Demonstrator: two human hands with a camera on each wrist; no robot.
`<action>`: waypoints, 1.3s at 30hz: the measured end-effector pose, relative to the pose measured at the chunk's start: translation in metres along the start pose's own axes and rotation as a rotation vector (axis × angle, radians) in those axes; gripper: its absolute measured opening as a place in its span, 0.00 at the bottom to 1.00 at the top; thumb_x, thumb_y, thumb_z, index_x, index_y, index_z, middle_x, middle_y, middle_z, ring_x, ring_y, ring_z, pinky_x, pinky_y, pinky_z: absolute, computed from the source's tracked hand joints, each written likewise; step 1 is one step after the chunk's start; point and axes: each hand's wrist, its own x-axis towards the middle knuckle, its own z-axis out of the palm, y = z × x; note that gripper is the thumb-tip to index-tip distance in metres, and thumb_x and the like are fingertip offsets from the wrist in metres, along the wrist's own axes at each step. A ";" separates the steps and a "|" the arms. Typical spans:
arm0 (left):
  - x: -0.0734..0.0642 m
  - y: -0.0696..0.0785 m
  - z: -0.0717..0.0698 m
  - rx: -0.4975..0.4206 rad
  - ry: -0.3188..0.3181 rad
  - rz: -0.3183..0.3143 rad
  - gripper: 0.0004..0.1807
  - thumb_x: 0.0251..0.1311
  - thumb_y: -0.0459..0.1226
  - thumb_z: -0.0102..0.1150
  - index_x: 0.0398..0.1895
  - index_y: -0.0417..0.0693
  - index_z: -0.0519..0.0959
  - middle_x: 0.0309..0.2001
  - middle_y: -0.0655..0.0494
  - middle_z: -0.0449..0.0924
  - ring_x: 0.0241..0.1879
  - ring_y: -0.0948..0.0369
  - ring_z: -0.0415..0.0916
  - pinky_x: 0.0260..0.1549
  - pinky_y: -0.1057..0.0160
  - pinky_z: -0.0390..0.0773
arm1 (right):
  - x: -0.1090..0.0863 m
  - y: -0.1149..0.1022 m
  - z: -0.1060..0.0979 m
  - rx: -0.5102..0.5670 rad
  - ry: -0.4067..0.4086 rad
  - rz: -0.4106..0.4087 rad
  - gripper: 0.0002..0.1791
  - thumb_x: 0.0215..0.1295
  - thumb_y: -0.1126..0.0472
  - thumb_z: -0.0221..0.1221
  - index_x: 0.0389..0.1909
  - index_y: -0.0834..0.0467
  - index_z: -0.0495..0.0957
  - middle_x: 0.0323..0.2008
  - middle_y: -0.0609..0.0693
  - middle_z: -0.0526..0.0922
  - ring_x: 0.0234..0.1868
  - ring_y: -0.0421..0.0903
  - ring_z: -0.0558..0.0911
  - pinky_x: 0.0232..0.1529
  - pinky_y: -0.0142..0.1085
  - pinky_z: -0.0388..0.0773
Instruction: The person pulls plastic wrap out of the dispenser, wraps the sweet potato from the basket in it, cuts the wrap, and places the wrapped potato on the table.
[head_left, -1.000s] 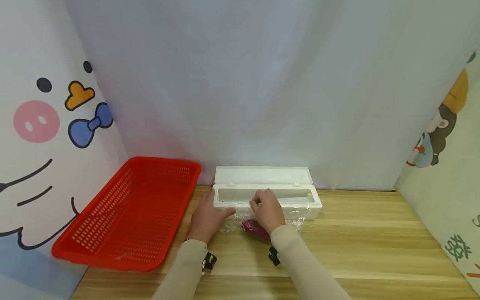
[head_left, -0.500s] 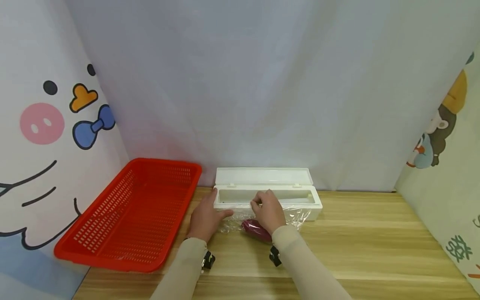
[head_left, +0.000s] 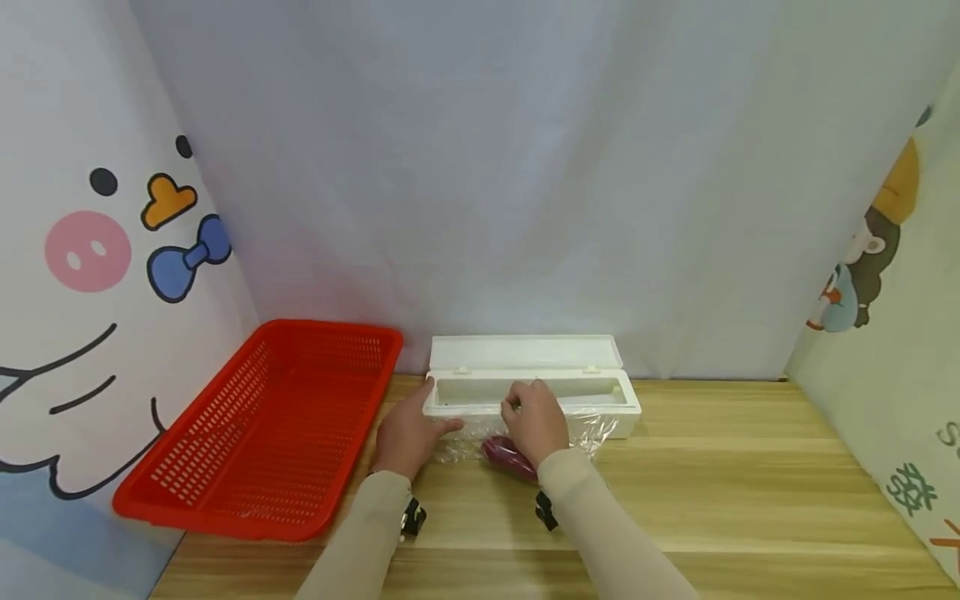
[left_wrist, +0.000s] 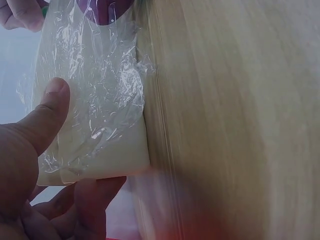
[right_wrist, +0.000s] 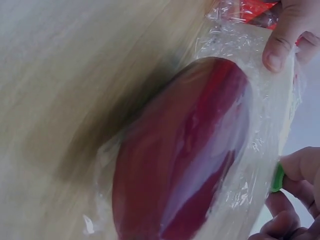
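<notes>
A white cling film box (head_left: 622, 423) stands on the table with its lid raised. Clear film (left_wrist: 107, 87) hangs over its front wall. My left hand (head_left: 408, 433) grips the box's left end, thumb on the film-covered front and fingers round the end. At the front rim, near the middle, my right hand (head_left: 536, 421) pinches a small green slider (right_wrist: 277, 177) between thumb and finger. Below that hand lies a glossy purple eggplant (right_wrist: 182, 150) with film around it, in front of the box. In the head view the right hand and wrist partly cover the eggplant.
A red plastic basket (head_left: 345, 467) with slotted walls stands left of my left hand. The wooden table (head_left: 720, 483) extends to the right and toward me. A pale curtain (head_left: 525, 167) hangs close behind the box, with printed panels at both sides.
My left thumb has shifted slightly left along the box front. The right hand keeps its pinch at nearly the same spot, and the head view has moved a little.
</notes>
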 end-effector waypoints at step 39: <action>0.001 -0.005 0.001 -0.007 0.020 -0.038 0.51 0.33 0.57 0.76 0.67 0.61 0.67 0.57 0.44 0.76 0.51 0.46 0.75 0.49 0.50 0.73 | -0.001 0.008 -0.004 0.006 0.020 -0.008 0.08 0.55 0.66 0.59 0.21 0.53 0.72 0.27 0.49 0.67 0.28 0.45 0.67 0.28 0.34 0.67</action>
